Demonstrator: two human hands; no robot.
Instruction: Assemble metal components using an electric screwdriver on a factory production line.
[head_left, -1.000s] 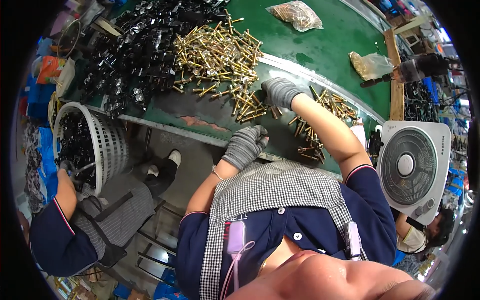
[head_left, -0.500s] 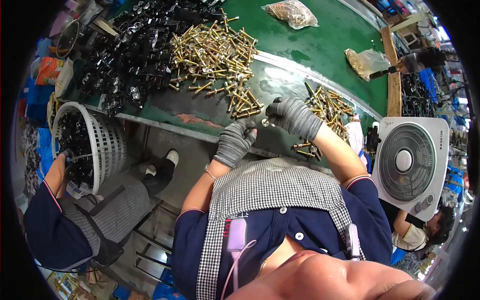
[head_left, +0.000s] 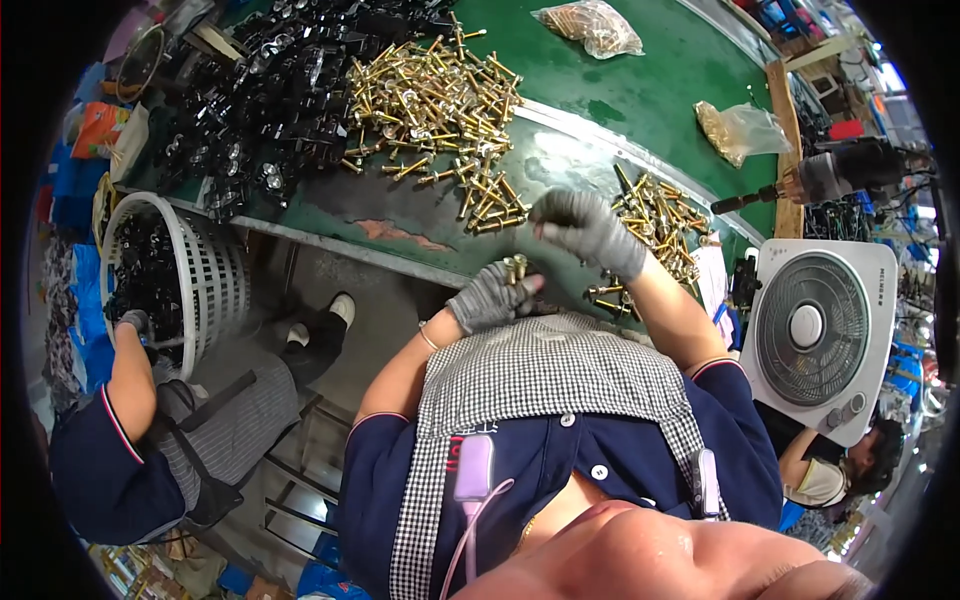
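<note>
My left hand (head_left: pixel 492 298), in a grey striped glove, is closed around a brass-coloured bolt (head_left: pixel 516 268) whose end sticks up from the fingers; there may be more than one. It hovers by the table's front edge, close to my apron. Up and to the right is my right hand (head_left: pixel 588 232), gloved alike. Its fingers are curled but smeared by motion, so I cannot see what they hold. Beside it on the right lies a smaller pile of bolts (head_left: pixel 660 212). A larger heap of brass-coloured bolts (head_left: pixel 425 108) spreads farther left on the green table (head_left: pixel 640 92).
Black parts (head_left: pixel 262 110) are heaped at the table's left. Two plastic bags (head_left: pixel 592 26) of small parts lie toward the back. A power tool (head_left: pixel 825 178) and a grey fan (head_left: pixel 822 335) are at right. A co-worker's hand (head_left: pixel 134 319) touches a white basket (head_left: pixel 215 285).
My left hand has dropped lower and turned, so the bolt in it shows. My right hand has shifted slightly and blurs. The power tool has swung into fuller view.
</note>
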